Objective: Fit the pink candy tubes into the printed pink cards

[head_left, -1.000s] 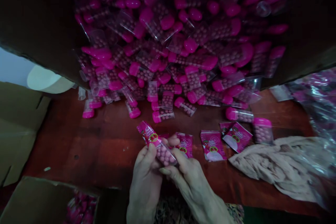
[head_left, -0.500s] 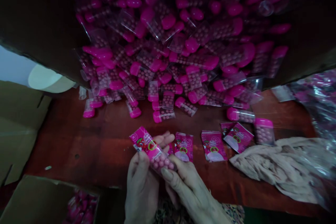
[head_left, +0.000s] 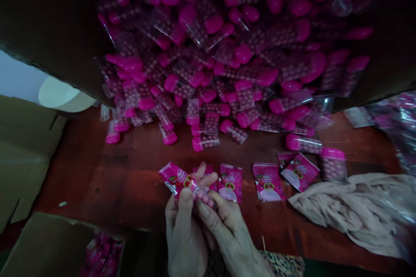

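The ball-filled container is held with one heap of pink-capped tubes, too crowded to be counted, at twelve o'clock. One cloth is laid at three. One pink wrapper is pinched by the left hand, the container's end by the right hand. Four groups of pink packets are spread from one to three.

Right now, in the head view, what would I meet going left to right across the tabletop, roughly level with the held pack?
Pale scrap → held pack of pink balls → flat pink packet → stack of pink packets → fanned packets → pink-capped container.
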`<state>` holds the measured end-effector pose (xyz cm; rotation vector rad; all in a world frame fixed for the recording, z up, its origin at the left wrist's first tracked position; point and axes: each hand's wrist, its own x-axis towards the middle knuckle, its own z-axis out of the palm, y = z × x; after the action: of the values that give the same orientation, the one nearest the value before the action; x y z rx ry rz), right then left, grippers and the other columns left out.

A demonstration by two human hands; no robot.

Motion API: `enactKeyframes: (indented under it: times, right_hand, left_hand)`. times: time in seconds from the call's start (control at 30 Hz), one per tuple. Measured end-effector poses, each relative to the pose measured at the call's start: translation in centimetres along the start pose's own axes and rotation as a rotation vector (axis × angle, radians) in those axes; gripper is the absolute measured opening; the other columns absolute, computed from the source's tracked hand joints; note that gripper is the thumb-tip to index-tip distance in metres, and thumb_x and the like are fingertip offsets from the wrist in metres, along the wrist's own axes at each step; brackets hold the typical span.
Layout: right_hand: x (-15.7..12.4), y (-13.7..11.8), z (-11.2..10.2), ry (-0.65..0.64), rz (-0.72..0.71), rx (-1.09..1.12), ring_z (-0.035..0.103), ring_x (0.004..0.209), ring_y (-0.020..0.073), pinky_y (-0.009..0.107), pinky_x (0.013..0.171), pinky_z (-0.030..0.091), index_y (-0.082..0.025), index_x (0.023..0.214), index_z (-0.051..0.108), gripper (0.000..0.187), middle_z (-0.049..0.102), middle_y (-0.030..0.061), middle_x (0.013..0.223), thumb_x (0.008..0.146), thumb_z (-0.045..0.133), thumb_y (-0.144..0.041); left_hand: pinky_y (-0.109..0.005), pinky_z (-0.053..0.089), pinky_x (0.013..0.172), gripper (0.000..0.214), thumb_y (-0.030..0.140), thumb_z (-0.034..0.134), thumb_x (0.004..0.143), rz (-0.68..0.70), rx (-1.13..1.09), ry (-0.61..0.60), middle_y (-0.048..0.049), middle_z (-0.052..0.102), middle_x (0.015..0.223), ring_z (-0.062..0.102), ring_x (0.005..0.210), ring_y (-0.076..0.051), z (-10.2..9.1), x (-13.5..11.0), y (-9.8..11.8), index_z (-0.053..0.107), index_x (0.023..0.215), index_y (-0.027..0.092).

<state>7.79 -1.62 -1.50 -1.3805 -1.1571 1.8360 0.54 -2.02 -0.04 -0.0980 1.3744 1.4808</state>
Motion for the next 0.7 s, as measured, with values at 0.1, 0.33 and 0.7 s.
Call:
enactKeyframes:
  times: [0.1, 0.33, 0.7]
  right_hand:
    - [0.5, -0.2, 0.2, -0.046, -0.019, 0.11, 0.048, 0.062, 0.0123, 0.021, 0.055, 0.041, -0.017, 0.074, 0.057, 0.037, 0.053, 0.0004, 0.067, 0.083, 0.051, -0.053]
    - [0.7, -1.3, -0.4, -0.123, 0.038, 0.24, 0.029, 0.045, 0.0083, 0.02, 0.041, 0.025, -0.019, 0.072, 0.05, 0.033, 0.033, -0.0066, 0.051, 0.087, 0.047, -0.049]
    - [0.3, -1.4, -0.6, 0.002, -0.046, -0.015, 0.032, 0.046, 0.0088, 0.021, 0.042, 0.027, -0.018, 0.068, 0.052, 0.038, 0.037, -0.0051, 0.053, 0.087, 0.044, -0.05]
  left_hand:
    - [-0.031, 0.05, 0.084, 0.025, 0.04, 0.065, 0.073, -0.01, -0.026, -0.065, -0.0099, 0.07, 0.104, 0.065, 0.094, -0.022, -0.3, 0.3, 0.1, 0.073, 0.083, 0.018]
    - [-0.045, 0.045, 0.09, 0.039, 0.048, 0.066, 0.07, 0.007, -0.161, -0.226, -0.0105, 0.07, 0.105, 0.059, 0.106, -0.03, 0.0, 1.0, 0.6, 0.068, 0.1, 0.023]
    - [-0.047, 0.048, 0.084, 0.058, 0.067, 0.055, 0.066, -0.02, -0.054, -0.328, -0.0145, 0.072, 0.095, 0.062, 0.097, -0.033, -0.1, 2.3, 0.2, 0.069, 0.092, 0.017]
